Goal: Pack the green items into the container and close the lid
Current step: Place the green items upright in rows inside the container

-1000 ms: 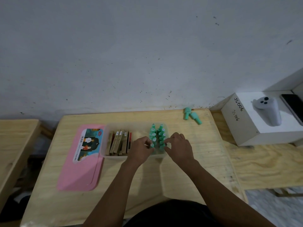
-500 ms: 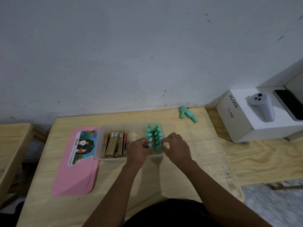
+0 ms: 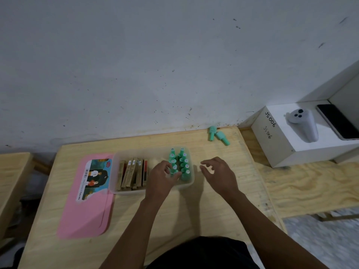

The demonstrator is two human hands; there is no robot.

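Observation:
A clear plastic container (image 3: 124, 191) sits on the wooden table (image 3: 174, 214). Its right end holds two rows of upright green bottles (image 3: 182, 162). My left hand (image 3: 163, 177) rests at the container's near side, fingertips touching the nearest bottle of the left row. My right hand (image 3: 217, 173) hovers just right of the container, fingers apart and empty. Two more green bottles (image 3: 217, 135) lie on the table's far right corner by the wall. The pink lid (image 3: 87, 199) with a picture label lies flat left of the container.
Several brown and red flat packs (image 3: 132, 174) stand in the container's left part. A white box (image 3: 303, 140) to the right carries a grey controller (image 3: 305, 125) and a black phone (image 3: 338, 121). Another wooden table (image 3: 11, 183) stands at the left.
My right hand has left the bottles and moved right, out of the container, opening its fingers. My left hand stays on the left row of bottles.

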